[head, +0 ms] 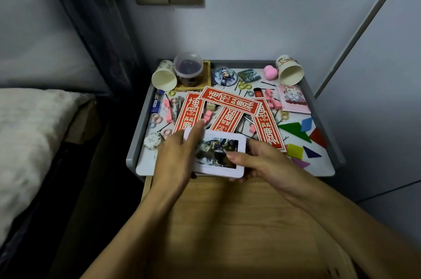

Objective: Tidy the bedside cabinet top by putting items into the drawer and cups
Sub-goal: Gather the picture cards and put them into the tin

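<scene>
A white-bordered photo card (216, 153) hangs over the front edge of the cabinet top (323, 164). My left hand (177, 158) holds its left side, with the index finger stretched toward a pink block (207, 116). My right hand (257, 160) grips its right side, thumb lying on the picture. Behind it lie several red paper strips (230, 101) with white characters. Two paper cups lie on their sides at the back: one left (164, 77), one right (290, 71). The open wooden drawer (250, 221) shows below my arms.
Scattered on top: pink blocks, hair rings, bobby pins, a round badge (225, 76), an orange lighter (258, 93), a pink packet (293, 97), coloured tangram pieces (300, 135), a blue pen (156, 102), a domed plastic jar (188, 68). A bed (34, 142) is left, a wall behind.
</scene>
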A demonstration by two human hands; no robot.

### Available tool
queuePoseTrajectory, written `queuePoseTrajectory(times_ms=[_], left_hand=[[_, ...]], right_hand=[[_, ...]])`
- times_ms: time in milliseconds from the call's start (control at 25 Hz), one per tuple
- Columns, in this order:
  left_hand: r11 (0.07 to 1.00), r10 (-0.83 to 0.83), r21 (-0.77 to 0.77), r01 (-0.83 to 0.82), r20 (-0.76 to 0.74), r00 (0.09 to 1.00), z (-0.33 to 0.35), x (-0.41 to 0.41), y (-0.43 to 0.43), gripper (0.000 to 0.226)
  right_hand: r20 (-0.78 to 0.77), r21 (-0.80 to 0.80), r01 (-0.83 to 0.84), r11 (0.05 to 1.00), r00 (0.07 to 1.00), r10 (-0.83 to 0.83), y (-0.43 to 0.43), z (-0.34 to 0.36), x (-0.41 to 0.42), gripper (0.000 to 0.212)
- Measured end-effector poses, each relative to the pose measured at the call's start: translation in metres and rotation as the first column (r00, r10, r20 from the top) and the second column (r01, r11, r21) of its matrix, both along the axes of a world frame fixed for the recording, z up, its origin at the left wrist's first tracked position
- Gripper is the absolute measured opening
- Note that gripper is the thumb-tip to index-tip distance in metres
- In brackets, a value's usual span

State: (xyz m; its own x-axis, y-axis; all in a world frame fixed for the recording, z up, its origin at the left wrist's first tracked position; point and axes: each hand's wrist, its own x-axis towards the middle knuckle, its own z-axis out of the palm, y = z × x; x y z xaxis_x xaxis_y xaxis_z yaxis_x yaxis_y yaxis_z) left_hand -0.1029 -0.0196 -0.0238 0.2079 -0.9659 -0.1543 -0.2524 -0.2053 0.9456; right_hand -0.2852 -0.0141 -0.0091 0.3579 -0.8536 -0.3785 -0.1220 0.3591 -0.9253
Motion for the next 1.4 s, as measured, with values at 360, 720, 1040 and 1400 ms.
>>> queuePoseTrajectory(times_ms=[360, 720, 1040, 1400], left_hand=[[0.996, 0.055, 0.065, -0.057, 0.044, 0.998, -0.008, -0.004, 0.005, 0.057], [0.993, -0.084, 0.075, 0.088, -0.049, 0.995, -0.006, 0.001, 0.016, 0.028], [0.856, -0.366, 0.398, 0.329, 0.019, 0.930, -0.007, 0.035, 0.046, 0.042], [0.911, -0.366, 0.410, -0.043, 0.851, 0.376, -0.069, 0.082, 0.057, 0.031]], right_hand=[[-0.048, -0.110, 0.207, 0.972, 0.976, -0.213, 0.020, -0.017, 0.029, 0.032], [0.034, -0.052, 0.224, 0.973, 0.974, -0.223, 0.025, -0.019, 0.025, 0.027], [-0.063, 0.002, -0.004, 1.000, 0.998, 0.004, 0.057, -0.030, 0.015, 0.031], [-0.283, 0.227, 0.059, 0.972, 0.959, 0.008, 0.056, -0.112, 0.041, 0.024]])
